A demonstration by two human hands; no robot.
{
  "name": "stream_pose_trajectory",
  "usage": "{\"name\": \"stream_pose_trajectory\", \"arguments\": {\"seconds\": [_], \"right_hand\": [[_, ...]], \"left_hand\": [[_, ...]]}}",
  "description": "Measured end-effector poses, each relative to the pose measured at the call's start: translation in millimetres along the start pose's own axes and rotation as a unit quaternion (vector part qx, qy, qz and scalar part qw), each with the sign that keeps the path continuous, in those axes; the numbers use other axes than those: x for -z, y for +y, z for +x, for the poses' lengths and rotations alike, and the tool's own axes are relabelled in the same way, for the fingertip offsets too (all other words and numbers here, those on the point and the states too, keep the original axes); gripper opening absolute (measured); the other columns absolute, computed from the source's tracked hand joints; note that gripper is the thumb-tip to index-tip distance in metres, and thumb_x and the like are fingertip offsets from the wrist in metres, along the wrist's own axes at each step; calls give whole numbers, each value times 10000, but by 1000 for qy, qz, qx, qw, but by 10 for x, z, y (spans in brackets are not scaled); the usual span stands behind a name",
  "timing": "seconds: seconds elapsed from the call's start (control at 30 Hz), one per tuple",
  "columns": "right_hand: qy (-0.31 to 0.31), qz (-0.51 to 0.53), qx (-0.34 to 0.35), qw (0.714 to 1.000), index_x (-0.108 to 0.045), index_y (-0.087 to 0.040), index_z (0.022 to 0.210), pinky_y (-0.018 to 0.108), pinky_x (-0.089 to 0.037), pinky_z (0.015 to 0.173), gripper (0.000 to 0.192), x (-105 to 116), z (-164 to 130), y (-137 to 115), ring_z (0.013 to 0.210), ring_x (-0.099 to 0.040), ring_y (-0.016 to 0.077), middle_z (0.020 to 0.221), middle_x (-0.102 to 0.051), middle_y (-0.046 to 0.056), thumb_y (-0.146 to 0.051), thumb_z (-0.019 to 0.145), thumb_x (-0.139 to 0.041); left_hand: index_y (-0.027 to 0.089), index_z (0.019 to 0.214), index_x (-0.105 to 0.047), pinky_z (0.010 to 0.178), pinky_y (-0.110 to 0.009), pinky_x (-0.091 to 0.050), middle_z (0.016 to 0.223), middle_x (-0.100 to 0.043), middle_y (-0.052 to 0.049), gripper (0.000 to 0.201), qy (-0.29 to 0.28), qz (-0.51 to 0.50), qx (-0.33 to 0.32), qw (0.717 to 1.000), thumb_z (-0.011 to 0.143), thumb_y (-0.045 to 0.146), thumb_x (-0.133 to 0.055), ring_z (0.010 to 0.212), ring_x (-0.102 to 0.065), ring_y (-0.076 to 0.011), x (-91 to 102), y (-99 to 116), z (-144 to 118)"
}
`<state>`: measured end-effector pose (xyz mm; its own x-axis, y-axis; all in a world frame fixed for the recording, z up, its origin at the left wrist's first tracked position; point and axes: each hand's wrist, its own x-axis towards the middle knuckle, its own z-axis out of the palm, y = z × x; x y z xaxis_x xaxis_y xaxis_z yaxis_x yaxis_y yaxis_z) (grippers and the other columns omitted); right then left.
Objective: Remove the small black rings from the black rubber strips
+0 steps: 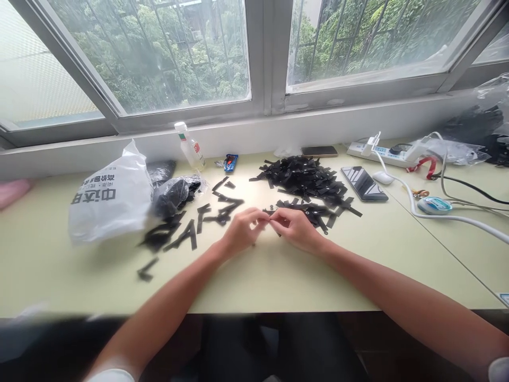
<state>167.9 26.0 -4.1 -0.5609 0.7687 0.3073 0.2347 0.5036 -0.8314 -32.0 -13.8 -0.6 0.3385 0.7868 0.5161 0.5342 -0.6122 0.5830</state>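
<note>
My left hand (247,225) and my right hand (295,225) meet over the middle of the table, thumbs and forefingers pinched together. Whatever sits between the fingertips is too small to make out. Just beyond them lies a heap of short black strips (302,178), some with small round shiny spots. Nearer to my right hand, a smaller cluster of the same strips spreads from the heap. On the left side, loose black strips (191,233) are scattered across the pale table (278,281).
At left stand a white plastic bag (111,196), a clear bag with black contents (175,196) and a bottle (191,146). A blue packet (230,163) lies behind. Rightward are a phone (363,184), a second phone (319,152), a power strip (382,154), cables and a tape roll (435,205).
</note>
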Motion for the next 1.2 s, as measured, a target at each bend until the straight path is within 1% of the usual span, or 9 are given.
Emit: {"name": "stream_pose_trajectory", "arguments": {"seconds": [0.13,0.3,0.5,0.63,0.7,0.77,0.87,1.07,1.2], "right_hand": [[-5,-15,19,1000,-665,-195,799,282,-397,573,166,1,0,1,631,-513,149,724,-615,23,-285,912,-583],[-23,-53,51,997,-654,-201,786,283,-388,590,170,18,1,28,631,-490,145,707,-579,14,-260,920,-568],[-48,-45,59,996,-686,-203,840,294,-401,604,180,51,-5,30,663,-526,159,750,-621,32,-262,942,-549],[-42,-41,69,996,-664,-204,807,296,-394,594,197,55,-2,29,640,-503,154,731,-597,27,-272,948,-545],[-42,-45,75,995,-664,-205,810,297,-399,596,207,49,1,33,642,-502,156,734,-592,30,-285,953,-537],[-41,-54,79,995,-675,-206,831,299,-404,597,207,40,4,39,649,-509,160,743,-599,36,-300,954,-538],[-35,-67,80,994,-687,-205,860,300,-404,595,204,32,5,41,648,-512,162,749,-606,40,-311,955,-541],[-39,-65,78,994,-710,-213,890,293,-404,595,182,56,-4,17,639,-521,154,765,-618,35,-289,947,-553],[-53,-65,87,993,-709,-214,891,293,-407,600,160,62,-14,5,643,-529,153,766,-627,32,-264,931,-562]], "left_hand": [[165,961,-684,679,-279,-523,882,-682,-60,101,-5,13,8,1000,950,183,-585,748,-597,-138,4,-6,-5],[177,1021,-684,712,-291,-538,916,-705,-60,121,-16,13,1,1000,950,195,-588,778,-622,-147,-3,-39,-14],[173,988,-683,691,-289,-541,896,-687,-64,120,-26,-5,18,1000,959,215,-574,778,-628,-152,-4,-54,-25],[196,1145,-637,783,-346,-566,1106,-639,-109,202,-29,73,-9,997,967,219,-545,1005,-621,-212,1,-18,-27],[200,1170,-618,837,-389,-563,1170,-617,-123,220,-43,120,-30,991,980,216,-509,1080,-596,-237,2,-8,-24],[188,1100,-627,852,-404,-551,1092,-637,-115,190,-59,152,-46,986,993,204,-471,1033,-599,-236,1,-9,-21],[177,997,-626,794,-374,-531,923,-645,-87,177,-71,170,-42,982,998,198,-451,892,-595,-215,-1,-17,-21],[181,921,-619,714,-309,-489,844,-651,-56,136,-78,89,2,993,979,182,-497,809,-574,-184,33,-1,-24],[182,874,-636,697,-305,-472,797,-662,-44,128,-90,72,5,993,958,182,-539,769,-564,-179,45,5,-30]]}}
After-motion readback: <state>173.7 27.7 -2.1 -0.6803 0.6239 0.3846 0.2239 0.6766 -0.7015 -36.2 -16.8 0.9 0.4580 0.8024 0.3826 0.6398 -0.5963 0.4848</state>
